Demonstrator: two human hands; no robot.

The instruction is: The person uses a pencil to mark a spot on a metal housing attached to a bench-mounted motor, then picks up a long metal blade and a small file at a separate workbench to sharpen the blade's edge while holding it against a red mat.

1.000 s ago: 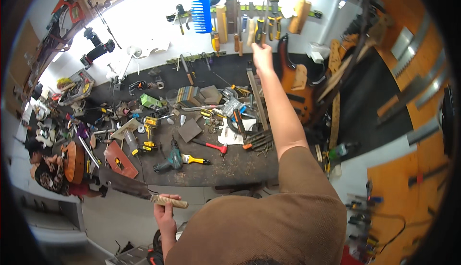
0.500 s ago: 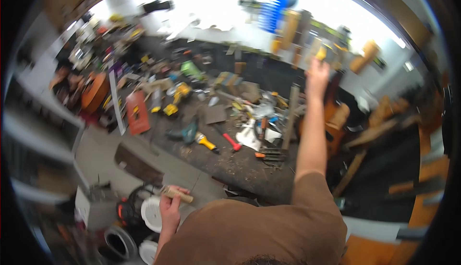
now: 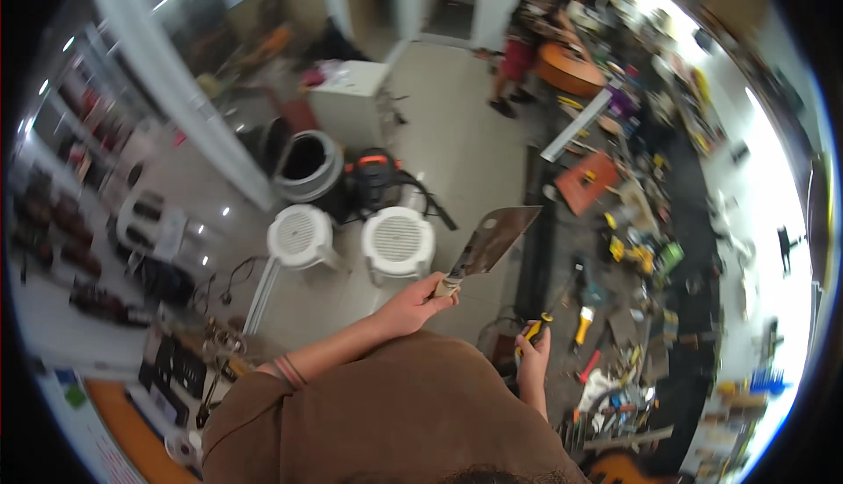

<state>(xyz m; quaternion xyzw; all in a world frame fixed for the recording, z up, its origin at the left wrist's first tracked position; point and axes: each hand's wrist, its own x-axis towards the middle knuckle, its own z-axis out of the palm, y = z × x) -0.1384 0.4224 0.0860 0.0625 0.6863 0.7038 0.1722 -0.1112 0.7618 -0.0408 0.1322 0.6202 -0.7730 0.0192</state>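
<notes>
Fingers, left hand (image 3: pixel 418 308): closed on the pale handle of a broad-bladed metal cleaver (image 3: pixel 496 240).
Cleaver blade: above the pale tiled floor (image 3: pixel 448 124), angled toward the dark workbench (image 3: pixel 559 251).
Fingers, right hand (image 3: pixel 533 361): gripping a yellow-and-black-handled screwdriver (image 3: pixel 533 332), shaft toward the workbench.
Workbench: yellow-handled paintbrush (image 3: pixel 583 322) beside a teal-and-black power drill (image 3: pixel 594 293).
Stools (image 3: pixel 398 240): two, round, white, plastic, side by side on the floor.

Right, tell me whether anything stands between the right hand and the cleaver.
Nothing visible does: in this view, only open air separates the right hand from the cleaver. The right hand isn't free, though: it holds a yellow-and-black screwdriver, while the left hand grips the cleaver by its handle.
</notes>
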